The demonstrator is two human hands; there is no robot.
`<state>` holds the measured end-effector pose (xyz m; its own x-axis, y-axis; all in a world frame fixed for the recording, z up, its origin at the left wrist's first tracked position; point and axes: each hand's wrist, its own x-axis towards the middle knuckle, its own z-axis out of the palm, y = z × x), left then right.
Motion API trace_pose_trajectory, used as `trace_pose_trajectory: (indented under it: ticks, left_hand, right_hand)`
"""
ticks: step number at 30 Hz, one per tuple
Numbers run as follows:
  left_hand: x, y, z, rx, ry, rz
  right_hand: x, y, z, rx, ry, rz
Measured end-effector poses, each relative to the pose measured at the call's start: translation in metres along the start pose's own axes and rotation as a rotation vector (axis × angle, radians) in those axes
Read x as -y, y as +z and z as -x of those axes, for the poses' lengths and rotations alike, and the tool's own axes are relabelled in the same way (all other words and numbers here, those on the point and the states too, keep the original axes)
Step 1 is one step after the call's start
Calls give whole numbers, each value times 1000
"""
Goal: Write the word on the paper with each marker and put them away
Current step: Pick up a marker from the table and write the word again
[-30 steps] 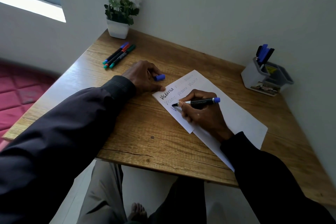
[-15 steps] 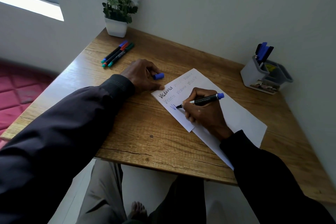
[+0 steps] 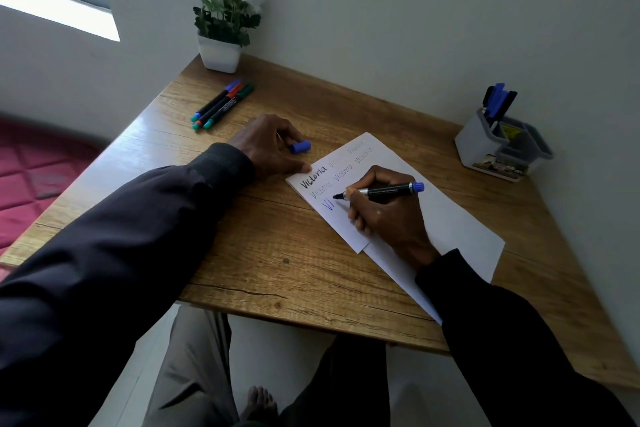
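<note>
marker (image 3: 388, 190), slim cylinder, on flat paper (image 3: 450, 218)

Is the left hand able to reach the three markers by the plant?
Probably yes: only bare table lies between the left hand and the markers. It holds a blue cap, though, so gripping one may be awkward.

One view is taken from the head, aimed forward and down, close over the worktop (image 3: 242, 253), with the left hand (image 3: 273, 147) and right hand (image 3: 386, 218) centred.
</note>
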<state>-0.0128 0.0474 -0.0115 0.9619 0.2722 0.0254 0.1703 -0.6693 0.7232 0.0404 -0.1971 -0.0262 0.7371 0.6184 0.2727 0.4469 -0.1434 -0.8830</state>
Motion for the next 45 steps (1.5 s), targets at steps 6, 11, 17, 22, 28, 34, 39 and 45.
trace_pose_trajectory:
  ticks: [6,11,17,22,28,34,39,45]
  left_hand:
    - [0,0,0,-2,1,1]
    - [0,0,0,-1,-9,3]
    - [-1,1,0,-6,-14,-6]
    - [-1,1,0,1,-15,-2]
    - [-2,0,1,2,-9,-6]
    - [-3,-1,2,6,-11,7]
    - [-3,0,1,11,-15,7]
    - [-3,-1,1,11,-12,10]
  right_hand:
    - [-1,1,-1,13,-10,23]
    - [-2,0,0,2,-1,38]
    - [0,0,0,-23,35,-17]
    - [1,0,-1,-18,22,15]
    - [1,-1,-1,-39,24,63]
    - [-2,-2,-1,-15,17,9]
    - [-3,-2,-1,-22,12,16]
    - [-3,-2,-2,-57,34,24]
